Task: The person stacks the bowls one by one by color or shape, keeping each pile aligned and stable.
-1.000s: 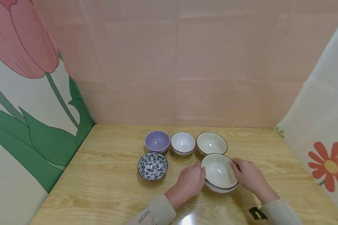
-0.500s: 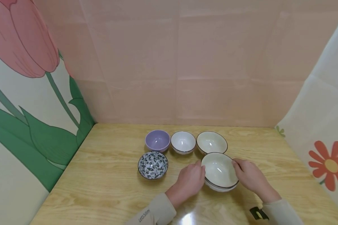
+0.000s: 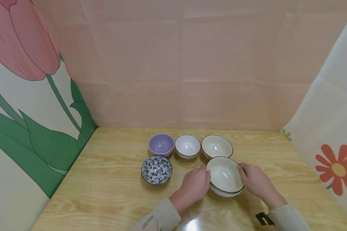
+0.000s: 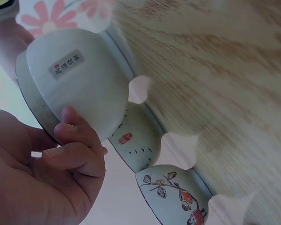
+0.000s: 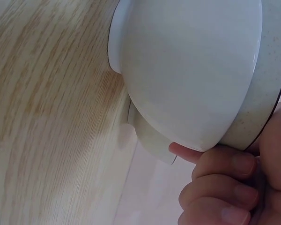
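Observation:
A cream bowl with a dark rim point(image 3: 225, 175) sits nested in a white bowl point(image 5: 192, 70) at the table's front right. My left hand point(image 3: 195, 183) grips the pair at the left side, its thumb at the cream bowl's rim. On the opposite side my right hand point(image 3: 258, 181) pinches the rim, fingers curled beneath it. In the left wrist view the white bowl's side carries a small printed label point(image 4: 66, 64). Whether the white bowl's foot touches the table I cannot tell. Just behind the pair stands another cream bowl point(image 3: 217, 146).
A purple bowl point(image 3: 161, 145) and a small white bowl point(image 3: 187, 146) stand in the back row. In front of the purple one is a black-and-white patterned bowl point(image 3: 156, 170). A pink backdrop point(image 3: 179, 70) rises behind the wooden table point(image 3: 104, 192).

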Tool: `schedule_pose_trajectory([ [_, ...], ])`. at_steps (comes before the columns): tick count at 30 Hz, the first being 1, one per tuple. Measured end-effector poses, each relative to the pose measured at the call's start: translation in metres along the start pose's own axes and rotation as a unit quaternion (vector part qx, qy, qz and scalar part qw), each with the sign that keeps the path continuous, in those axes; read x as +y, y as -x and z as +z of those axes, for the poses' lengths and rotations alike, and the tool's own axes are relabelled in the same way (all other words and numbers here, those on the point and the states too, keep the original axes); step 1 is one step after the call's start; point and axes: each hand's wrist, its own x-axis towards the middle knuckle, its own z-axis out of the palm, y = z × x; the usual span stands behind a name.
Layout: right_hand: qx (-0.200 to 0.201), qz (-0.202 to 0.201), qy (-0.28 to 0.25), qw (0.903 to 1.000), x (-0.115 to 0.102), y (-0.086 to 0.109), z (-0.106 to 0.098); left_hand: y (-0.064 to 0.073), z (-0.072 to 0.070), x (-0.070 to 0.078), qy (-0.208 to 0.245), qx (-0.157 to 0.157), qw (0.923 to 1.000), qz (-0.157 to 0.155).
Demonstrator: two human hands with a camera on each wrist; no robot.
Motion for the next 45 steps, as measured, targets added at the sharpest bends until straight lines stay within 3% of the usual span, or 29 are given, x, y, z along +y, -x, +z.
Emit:
schedule_pose_trajectory([
  [21, -0.003, 0.011, -0.009, 0.9999, 0.0007, 0.0003, 0.002, 0.0003, 0.0039, 0.0013, -0.027, 0.021, 0.9994, -0.007],
  [29, -0.009, 0.008, -0.024, 0.9996, 0.0004, -0.0003, -0.0002, 0.0007, 0.005, 0.0018, -0.054, 0.042, 0.9976, 0.007],
  [45, -0.006, 0.007, -0.018, 0.9998, 0.0006, -0.0004, -0.0001, -0.0006, 0.0032, 0.002, -0.05, 0.017, 0.9986, 0.0],
])
